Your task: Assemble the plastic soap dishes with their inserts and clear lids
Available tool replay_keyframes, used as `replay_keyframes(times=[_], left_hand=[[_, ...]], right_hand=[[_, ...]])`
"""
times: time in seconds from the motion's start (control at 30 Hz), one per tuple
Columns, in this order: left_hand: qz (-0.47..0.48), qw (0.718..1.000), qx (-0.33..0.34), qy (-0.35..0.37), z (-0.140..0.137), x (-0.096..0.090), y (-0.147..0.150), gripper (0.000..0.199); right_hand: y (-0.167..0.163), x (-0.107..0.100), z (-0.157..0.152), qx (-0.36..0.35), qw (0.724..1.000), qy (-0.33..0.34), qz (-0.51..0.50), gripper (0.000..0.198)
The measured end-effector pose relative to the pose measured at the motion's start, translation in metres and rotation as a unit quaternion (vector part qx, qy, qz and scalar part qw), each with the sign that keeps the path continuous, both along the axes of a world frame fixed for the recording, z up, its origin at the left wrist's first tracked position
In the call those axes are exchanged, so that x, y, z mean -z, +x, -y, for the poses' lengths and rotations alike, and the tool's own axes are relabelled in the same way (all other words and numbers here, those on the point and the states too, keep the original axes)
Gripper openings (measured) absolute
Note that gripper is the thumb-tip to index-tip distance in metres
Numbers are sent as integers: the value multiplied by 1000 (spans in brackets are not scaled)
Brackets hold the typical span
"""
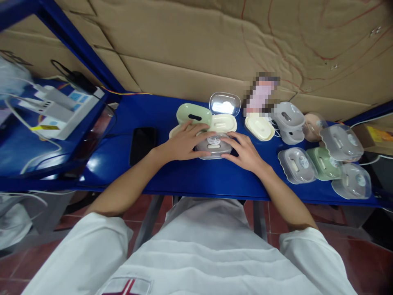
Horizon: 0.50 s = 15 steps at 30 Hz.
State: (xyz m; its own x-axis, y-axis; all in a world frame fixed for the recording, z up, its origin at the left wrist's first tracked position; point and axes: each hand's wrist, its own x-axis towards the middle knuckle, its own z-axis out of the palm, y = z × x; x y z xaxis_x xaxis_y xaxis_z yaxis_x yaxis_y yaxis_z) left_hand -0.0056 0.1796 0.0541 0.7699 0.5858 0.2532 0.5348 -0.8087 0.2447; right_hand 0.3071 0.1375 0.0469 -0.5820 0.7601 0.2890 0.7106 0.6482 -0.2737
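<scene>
Between my hands, on the blue table, sits a grey soap box (pixel 214 152) with a clear lid and a round white label. My left hand (pixel 186 141) grips its left side, thumb at the near edge and fingers over the top. Across from it, my right hand (pixel 244 150) holds the right side with thumb and fingers. Just behind are a green soap box base (pixel 193 114), a cream inner tray (pixel 223 123) and a loose clear lid (pixel 225 104). Part of another cream piece (pixel 174 132) shows behind my left hand.
A black phone (pixel 143 145) lies to the left, beyond it a white power strip (pixel 70 116) with cables. Cream trays (pixel 260 127) and grey bases (pixel 288 119) stand at right, near several lidded soap boxes (pixel 297 164). Cardboard (pixel 184 49) backs the blue table (pixel 196 180).
</scene>
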Motion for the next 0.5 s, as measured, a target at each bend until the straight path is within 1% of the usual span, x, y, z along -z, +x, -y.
replay_keyframes(times=[0.13,0.23,0.37,0.5], left_hand=[[-4,1000,-5,3,2,-1,0,80],[-11,1000,13,-6,7,-2,6,88],[-2,998,50,-39,10,4,13,100],[7,997,58,-56,10,9,14,99]], right_hand=[[-1,1,0,5,1000,1,4,61],[-3,2,1,-1,1000,13,11,60],[-6,9,0,-47,999,12,6,66],[-6,20,-4,-87,996,-12,-21,76]])
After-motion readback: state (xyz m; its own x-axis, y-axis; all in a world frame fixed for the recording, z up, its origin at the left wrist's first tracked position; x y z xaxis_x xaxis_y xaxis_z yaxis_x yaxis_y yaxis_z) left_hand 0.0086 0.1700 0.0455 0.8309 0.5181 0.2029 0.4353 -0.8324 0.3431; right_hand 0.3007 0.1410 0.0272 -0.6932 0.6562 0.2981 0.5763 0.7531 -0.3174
